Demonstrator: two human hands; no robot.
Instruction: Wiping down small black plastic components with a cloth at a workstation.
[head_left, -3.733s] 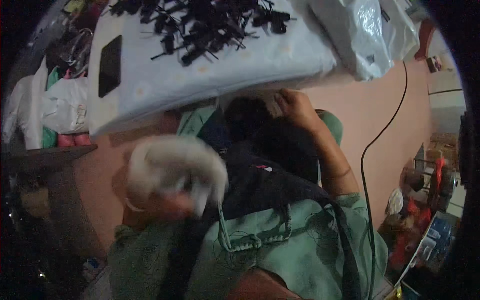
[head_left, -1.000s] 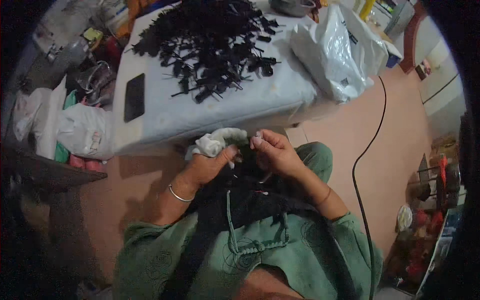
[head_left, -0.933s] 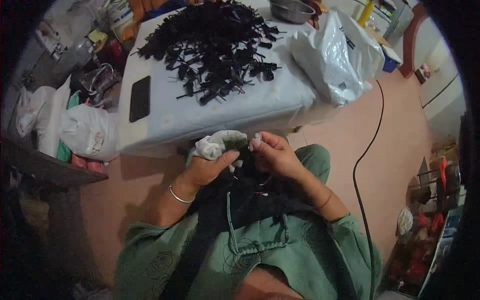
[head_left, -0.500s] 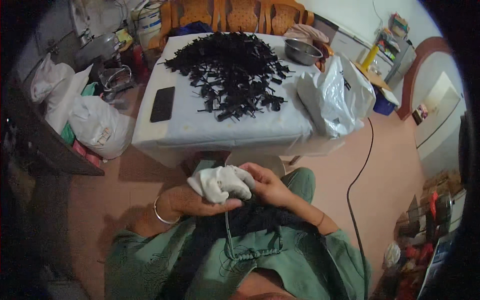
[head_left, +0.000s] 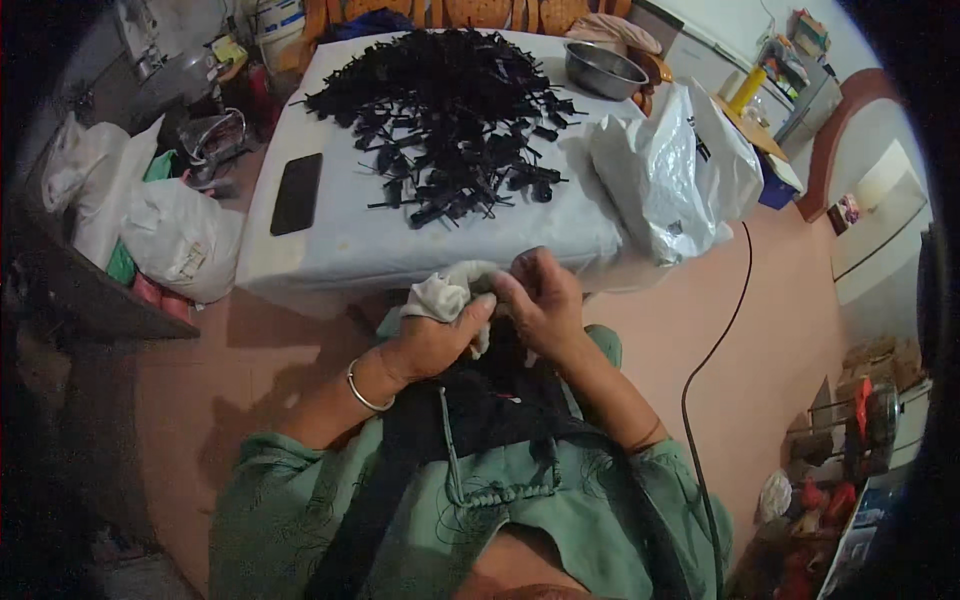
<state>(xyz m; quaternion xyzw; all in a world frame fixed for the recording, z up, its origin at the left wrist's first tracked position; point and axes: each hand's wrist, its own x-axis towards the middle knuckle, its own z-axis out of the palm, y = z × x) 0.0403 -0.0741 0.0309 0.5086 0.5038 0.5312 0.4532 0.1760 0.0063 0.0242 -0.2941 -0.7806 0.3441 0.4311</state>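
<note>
A crumpled white cloth glove [head_left: 438, 297] is bunched up in front of me, just short of the table's near edge. My left hand [head_left: 432, 342] is closed round its lower part, with the thumb pressed against the cloth. At the glove's greyish right end, my right hand [head_left: 550, 308] is closed with curled fingers and pinches the fabric. The folds hide the glove's fingers. Beyond both hands, a big heap of small black parts with thin stems [head_left: 450, 110] lies on the table with a white cover [head_left: 340, 235].
A dark phone [head_left: 297, 195] lies at the table's left. On the right stand a silvery-white plastic bag [head_left: 650, 180] and a metal bowl [head_left: 604, 72]. White sacks [head_left: 185, 240] sit on the far left. A black cable [head_left: 690, 375] runs along the floor at right.
Both hands have moved forward and up toward the table edge with the glove. My right hand has turned, its fingers now curled upward. The table appears higher in the view.
</note>
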